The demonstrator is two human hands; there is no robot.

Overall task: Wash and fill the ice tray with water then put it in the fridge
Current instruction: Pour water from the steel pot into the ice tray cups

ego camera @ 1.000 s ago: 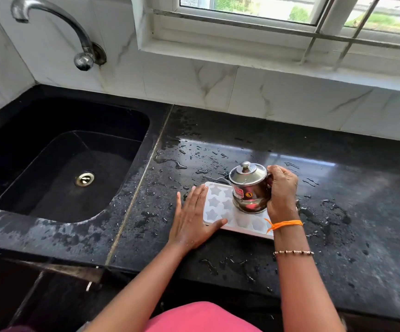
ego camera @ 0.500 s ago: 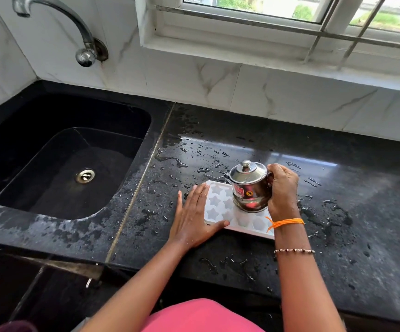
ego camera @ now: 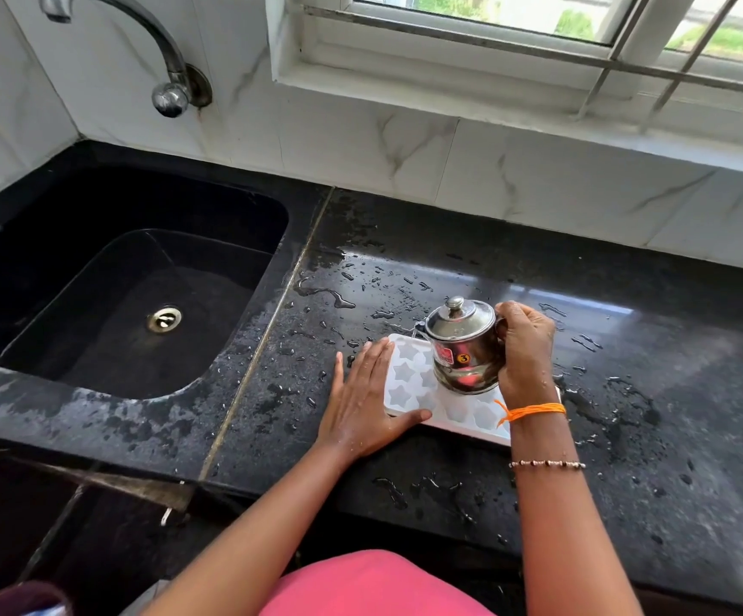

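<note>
On a wet black desk (ego camera: 516,269) beside the sink (ego camera: 116,295), the left hand (ego camera: 363,404) lay flat, steadying the ice tray's (ego camera: 409,380) near-left end, while the right hand (ego camera: 525,349) gripped a steel pot (ego camera: 463,344) tilted over it, the tray's long axis running left to right.

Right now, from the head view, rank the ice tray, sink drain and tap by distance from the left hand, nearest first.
1. Ice tray: touching the left hand, just to its right on the counter.
2. Sink drain: off to the left, down in the sink.
3. Tap: farthest, up on the back wall, left.
</note>
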